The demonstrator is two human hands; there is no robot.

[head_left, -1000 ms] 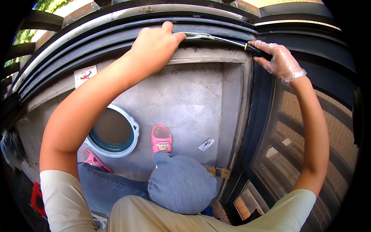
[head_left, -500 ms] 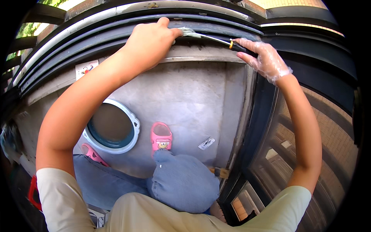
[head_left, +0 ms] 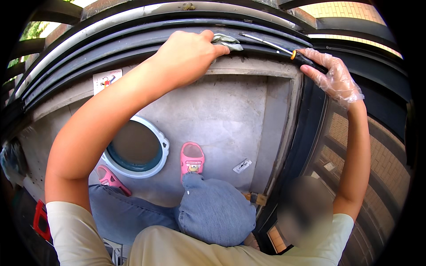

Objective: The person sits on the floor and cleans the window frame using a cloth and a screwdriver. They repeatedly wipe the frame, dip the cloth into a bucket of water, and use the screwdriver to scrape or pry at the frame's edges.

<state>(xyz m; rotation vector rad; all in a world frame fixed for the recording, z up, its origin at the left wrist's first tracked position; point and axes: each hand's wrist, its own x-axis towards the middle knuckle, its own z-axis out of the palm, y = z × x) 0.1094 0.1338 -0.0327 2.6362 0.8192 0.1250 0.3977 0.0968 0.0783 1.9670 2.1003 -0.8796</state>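
Dark window track [head_left: 133,48] curving overhead above a grey concrete floor [head_left: 222,115]. White-rimmed basin [head_left: 135,148], pink slipper [head_left: 192,157] below. Left hand [head_left: 188,55] closed on grey rag [head_left: 226,42] against the track; gloved right hand [head_left: 333,77] gripping screwdriver [head_left: 284,49] alongside.

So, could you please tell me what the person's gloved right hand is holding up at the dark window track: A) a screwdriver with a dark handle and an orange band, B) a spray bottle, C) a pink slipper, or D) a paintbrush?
A: the right hand, in a clear plastic glove, grips a screwdriver whose thin metal shaft lies along the dark window track, toward the cloth under the left hand.
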